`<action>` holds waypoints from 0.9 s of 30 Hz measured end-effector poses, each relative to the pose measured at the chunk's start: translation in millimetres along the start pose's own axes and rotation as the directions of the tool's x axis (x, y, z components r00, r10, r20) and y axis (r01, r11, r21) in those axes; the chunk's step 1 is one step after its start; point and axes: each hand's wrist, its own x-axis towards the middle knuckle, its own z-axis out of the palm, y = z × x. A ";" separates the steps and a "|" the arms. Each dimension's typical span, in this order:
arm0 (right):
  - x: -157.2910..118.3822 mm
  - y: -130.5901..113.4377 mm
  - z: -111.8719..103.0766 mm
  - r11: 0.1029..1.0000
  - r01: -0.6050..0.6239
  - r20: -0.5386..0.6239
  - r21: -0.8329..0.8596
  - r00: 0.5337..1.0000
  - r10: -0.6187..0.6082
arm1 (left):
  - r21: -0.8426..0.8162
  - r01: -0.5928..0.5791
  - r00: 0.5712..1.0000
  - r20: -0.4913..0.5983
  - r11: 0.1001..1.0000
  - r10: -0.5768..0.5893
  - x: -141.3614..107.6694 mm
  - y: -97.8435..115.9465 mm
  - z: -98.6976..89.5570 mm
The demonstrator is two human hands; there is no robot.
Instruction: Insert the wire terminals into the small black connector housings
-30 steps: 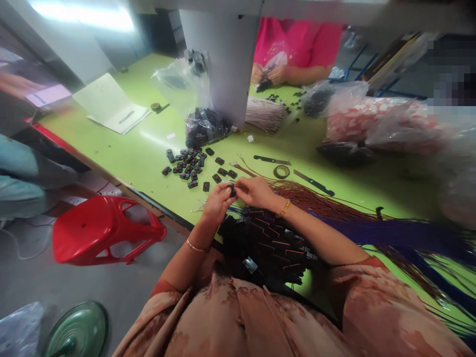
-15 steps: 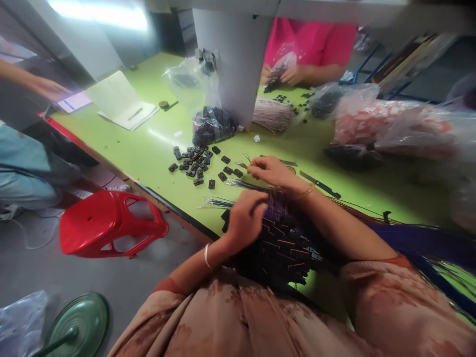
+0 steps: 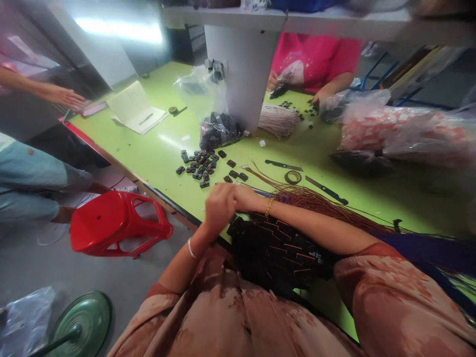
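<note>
My left hand (image 3: 219,206) and my right hand (image 3: 246,198) are closed and meet above the near edge of the green table. Whatever they pinch is hidden behind the fingers. Just beyond them lies a pile of small black connector housings (image 3: 201,163), some with red parts. A few loose housings (image 3: 233,173) sit close to my fingers. A bundle of brown wires (image 3: 327,203) with bare metal ends runs past my right forearm. Below that forearm is a black bundle (image 3: 275,243) with thin orange lines.
A tape roll (image 3: 293,177) lies between two dark flat blades (image 3: 327,190). Behind stand a bag of black parts (image 3: 220,130), a grey post (image 3: 238,74) and bags of orange-white parts (image 3: 394,129). A co-worker in pink (image 3: 316,59) sits opposite. A red stool (image 3: 98,218) stands left.
My right hand has moved left and nearer, away from the brown wire ends, to meet my left hand. My left hand has shifted left and closed. The view has shifted slightly.
</note>
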 end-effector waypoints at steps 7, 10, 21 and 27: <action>-2.7 2.8 -15.1 0.996 -0.061 0.019 0.064 0.998 0.060 | 0.504 0.140 0.984 0.028 0.852 -0.179 52.8 -49.3 -30.0; -4.8 6.9 -17.3 0.973 -0.037 -0.038 0.229 0.998 0.047 | 0.426 0.164 0.984 -0.003 0.890 -0.180 50.5 -49.0 -29.4; -13.4 7.1 -20.0 0.937 -0.033 -0.126 0.346 0.989 0.082 | -0.644 0.548 0.821 0.288 0.534 -0.494 32.7 -42.7 -21.4; -15.0 2.0 -24.8 0.957 -0.071 -0.131 0.281 0.985 0.112 | -0.692 0.563 0.808 0.347 0.451 -0.476 29.2 -46.2 -19.0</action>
